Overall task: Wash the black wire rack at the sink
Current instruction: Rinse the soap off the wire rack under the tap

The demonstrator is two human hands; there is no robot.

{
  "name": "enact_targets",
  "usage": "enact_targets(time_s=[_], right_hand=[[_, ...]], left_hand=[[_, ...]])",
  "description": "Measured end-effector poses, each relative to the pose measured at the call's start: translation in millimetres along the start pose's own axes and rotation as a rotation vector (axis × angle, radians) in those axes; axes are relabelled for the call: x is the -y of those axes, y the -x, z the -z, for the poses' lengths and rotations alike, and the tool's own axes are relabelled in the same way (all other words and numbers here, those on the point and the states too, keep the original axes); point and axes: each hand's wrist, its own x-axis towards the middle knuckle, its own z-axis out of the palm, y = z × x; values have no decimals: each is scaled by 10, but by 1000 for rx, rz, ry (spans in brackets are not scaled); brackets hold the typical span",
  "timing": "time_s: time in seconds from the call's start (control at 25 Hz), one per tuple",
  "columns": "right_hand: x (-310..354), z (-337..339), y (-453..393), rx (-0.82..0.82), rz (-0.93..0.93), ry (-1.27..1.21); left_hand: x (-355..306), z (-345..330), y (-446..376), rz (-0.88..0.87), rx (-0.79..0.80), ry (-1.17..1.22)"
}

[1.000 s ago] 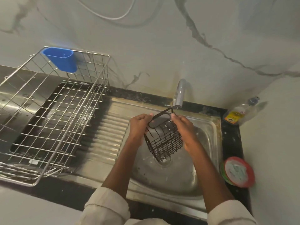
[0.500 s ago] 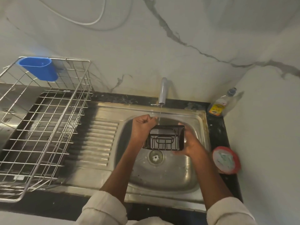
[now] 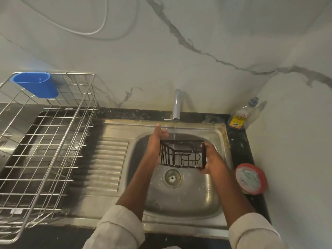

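Note:
A small black wire rack (image 3: 182, 154) hangs level over the steel sink basin (image 3: 181, 198), above the drain. My right hand (image 3: 212, 159) grips its right end, fingers curled under the frame. My left hand (image 3: 156, 139) lies against the rack's left end with its fingers stretched up toward the tap. A thin stream of water runs from the tap (image 3: 177, 105) down onto the rack's far edge.
A large steel wire dish basket (image 3: 45, 150) with a blue plastic cup holder (image 3: 36, 84) fills the left counter beside the ribbed drainboard (image 3: 106, 166). A dish soap bottle (image 3: 241, 116) stands in the back right corner. A round red tub (image 3: 251, 178) sits right of the sink.
The rack has turned from a tilted, hanging pose to level with its open side up. My left hand has loosened from a curled grip into straight fingers. The view has shifted right.

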Motion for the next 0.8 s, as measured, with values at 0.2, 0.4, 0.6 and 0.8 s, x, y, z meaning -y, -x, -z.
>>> enact_targets(time_s=[0.2,0.4,0.6,0.8], right_hand=[[-97,54,-151,-27,-93,-160],[-137,66,-116,-79,-166,-311],[-143,105,-346,-39,-192,-406],[-182,57,-238,37,-170,-350]], left_hand=[[-284,-256,-228,233,138,-136],[-339,-446,-539,333,195,-267],[-349,-470,-526,427,248,-227],[-328,-251,-349,395,227,-137]])
